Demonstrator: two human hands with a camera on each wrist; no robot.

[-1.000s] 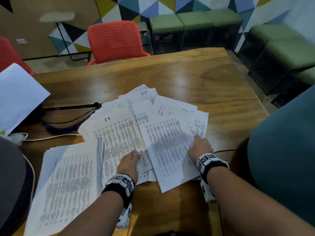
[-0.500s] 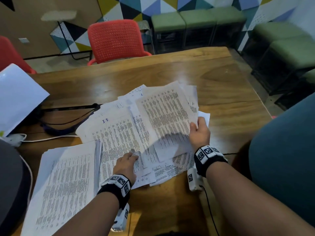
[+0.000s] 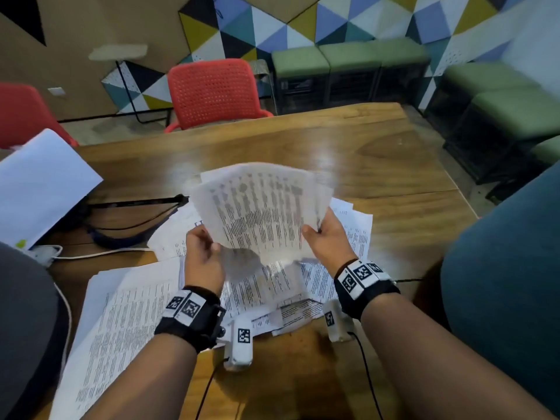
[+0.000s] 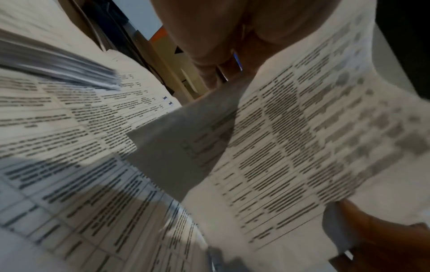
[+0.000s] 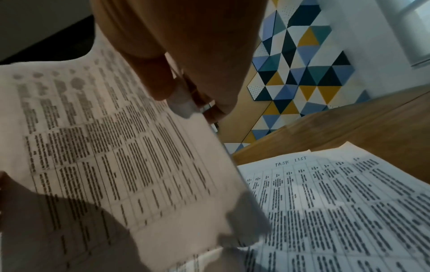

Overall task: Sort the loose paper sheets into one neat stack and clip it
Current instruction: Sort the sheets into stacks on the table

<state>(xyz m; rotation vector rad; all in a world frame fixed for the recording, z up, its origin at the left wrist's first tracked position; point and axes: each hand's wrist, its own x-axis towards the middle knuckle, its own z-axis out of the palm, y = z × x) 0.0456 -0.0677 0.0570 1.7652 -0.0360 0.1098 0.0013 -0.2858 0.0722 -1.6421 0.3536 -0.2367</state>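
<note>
A handful of printed sheets (image 3: pixel 260 213) is lifted above the wooden table (image 3: pixel 303 140), tilted up and blurred. My right hand (image 3: pixel 312 230) pinches their right edge, thumb on the front; the right wrist view shows the same sheets (image 5: pixel 104 147) under the thumb. My left hand (image 3: pixel 210 247) is raised at their lower left edge with fingers curled; whether it grips them is unclear. More loose sheets (image 3: pixel 348 237) lie fanned on the table below. A thicker stack (image 3: pixel 127 313) lies at the near left, its edge (image 4: pixel 58 60) visible in the left wrist view. No clip is in view.
A black strap and cable (image 3: pixel 133 204) and a white power strip (image 3: pixel 42 253) lie left of the papers, beside a white raised sheet (image 3: pixel 39 183). A red chair (image 3: pixel 215 89) stands at the far edge. A teal seat (image 3: pixel 500 268) is close on the right.
My right hand has lifted the sheets off the table and swung them upright. My left hand has left the papers on the table and risen to the lifted sheets' left edge.
</note>
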